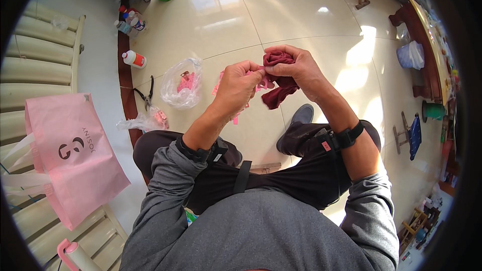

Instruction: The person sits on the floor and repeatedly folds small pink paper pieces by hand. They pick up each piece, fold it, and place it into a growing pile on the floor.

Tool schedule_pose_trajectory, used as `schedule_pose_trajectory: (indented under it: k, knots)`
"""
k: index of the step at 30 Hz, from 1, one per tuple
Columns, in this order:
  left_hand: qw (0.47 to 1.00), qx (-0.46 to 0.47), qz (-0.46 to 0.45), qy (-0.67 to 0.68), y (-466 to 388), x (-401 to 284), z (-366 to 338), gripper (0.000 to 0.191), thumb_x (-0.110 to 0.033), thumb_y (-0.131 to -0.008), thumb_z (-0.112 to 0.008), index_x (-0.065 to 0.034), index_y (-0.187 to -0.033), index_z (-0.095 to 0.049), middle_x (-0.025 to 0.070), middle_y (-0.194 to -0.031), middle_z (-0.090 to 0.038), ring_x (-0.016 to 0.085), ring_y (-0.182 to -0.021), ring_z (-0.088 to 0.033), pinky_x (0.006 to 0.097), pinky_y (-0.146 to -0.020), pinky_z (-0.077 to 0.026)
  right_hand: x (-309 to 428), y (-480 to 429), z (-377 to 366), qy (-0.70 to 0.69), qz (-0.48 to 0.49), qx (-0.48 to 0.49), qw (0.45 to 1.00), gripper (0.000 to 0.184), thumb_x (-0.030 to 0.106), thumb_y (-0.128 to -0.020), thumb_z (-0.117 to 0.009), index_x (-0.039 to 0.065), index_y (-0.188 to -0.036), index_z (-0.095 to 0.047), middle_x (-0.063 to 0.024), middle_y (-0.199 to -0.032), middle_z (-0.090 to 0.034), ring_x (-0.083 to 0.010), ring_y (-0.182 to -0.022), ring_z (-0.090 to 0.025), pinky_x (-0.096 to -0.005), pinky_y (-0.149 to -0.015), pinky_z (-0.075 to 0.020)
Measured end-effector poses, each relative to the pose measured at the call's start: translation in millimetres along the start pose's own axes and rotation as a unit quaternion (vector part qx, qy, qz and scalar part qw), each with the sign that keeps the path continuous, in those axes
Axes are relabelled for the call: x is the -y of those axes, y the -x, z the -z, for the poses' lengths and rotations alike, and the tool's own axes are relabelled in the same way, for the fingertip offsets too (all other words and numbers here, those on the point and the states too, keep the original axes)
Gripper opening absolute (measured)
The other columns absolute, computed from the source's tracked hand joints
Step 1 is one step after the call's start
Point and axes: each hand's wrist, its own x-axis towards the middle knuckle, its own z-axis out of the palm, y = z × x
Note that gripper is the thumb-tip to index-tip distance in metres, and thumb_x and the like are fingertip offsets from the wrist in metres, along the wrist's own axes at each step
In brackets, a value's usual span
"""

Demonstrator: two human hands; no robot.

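Before me, above the tiled floor, both hands meet at a small pink piece (262,69), probably plastic. My left hand (240,86) pinches it between thumb and forefinger. A bunched dark red cloth (279,58) is gripped in my right hand (301,68), whose thumb tip lies by the pink piece. One end of the cloth hangs below the fingers. Pink cut-out pieces (236,117) show around and beneath my left hand, which partly hides them. Left of that hand, a clear plastic bag (169,97) on the floor holds more pink parts (186,81).
Black-handled cutters (147,99) lie by the wall, near a smaller plastic bag (137,122). A white bottle (134,59) and several drink bottles (131,22) stand further up. A pink tote bag (75,158) is at left. A folding stool (413,137) stands right.
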Motion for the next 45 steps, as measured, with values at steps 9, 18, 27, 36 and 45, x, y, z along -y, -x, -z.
schedule_pose_trajectory:
  k: [9,18,27,36,45]
  knots:
    - [1.000,-0.027,-0.001,-0.015,-5.1,2.6,7.2,0.012,-0.007,-0.104,-0.062,0.0003,-0.102,-0.071,0.0065,-0.083,-0.075,0.001,-0.053,-0.044,0.0212,-0.046,-0.030,2.8,2.8,0.2,-0.040,-0.043,0.041,0.997,0.041,0.028,-0.104,-0.074,0.000,-0.133,-0.072,-0.0073,-0.094,-0.078,-0.0099,-0.067,-0.067,-0.0253,-0.053,-0.0513]
    - [0.999,0.013,-0.005,-0.049,0.0,-1.3,2.2,0.013,-0.008,-0.107,-0.063,0.0013,-0.107,-0.072,0.0056,-0.081,-0.073,0.001,-0.055,-0.045,0.0201,-0.048,-0.032,8.4,9.4,-0.7,0.043,-0.049,0.047,0.997,0.016,0.002,-0.094,-0.069,-0.006,-0.106,-0.074,-0.0101,-0.083,-0.075,-0.0148,-0.069,-0.073,-0.0300,-0.058,-0.0627]
    - [1.000,0.014,0.022,0.005,1.3,-11.5,8.8,0.014,-0.011,-0.109,-0.064,0.0004,-0.109,-0.071,0.0147,-0.090,-0.080,0.001,-0.053,-0.044,0.0203,-0.047,-0.031,5.8,5.0,1.8,0.078,-0.030,-0.004,0.997,0.018,0.008,-0.101,-0.072,-0.005,-0.112,-0.076,-0.0089,-0.086,-0.076,-0.0146,-0.072,-0.075,-0.0280,-0.061,-0.0605]
    - [1.000,-0.018,0.012,0.005,-0.7,-2.7,5.1,0.014,-0.009,-0.106,-0.065,0.0009,-0.108,-0.075,0.0093,-0.085,-0.077,0.001,-0.053,-0.043,0.0205,-0.047,-0.029,1.0,6.5,-14.3,0.046,-0.057,0.001,0.997,0.017,0.006,-0.102,-0.069,-0.007,-0.111,-0.074,-0.0077,-0.081,-0.074,-0.0128,-0.064,-0.070,-0.0290,-0.053,-0.0578]
    - [0.999,-0.027,0.011,0.016,-2.9,-5.3,2.6,0.016,-0.012,-0.106,-0.067,0.0014,-0.108,-0.075,0.0103,-0.087,-0.078,0.001,-0.053,-0.043,0.0208,-0.046,-0.030,0.9,4.4,-4.4,0.041,0.024,-0.056,0.997,0.014,0.008,-0.098,-0.069,-0.005,-0.101,-0.073,-0.0078,-0.073,-0.072,-0.0136,-0.059,-0.069,-0.0264,-0.045,-0.0456]
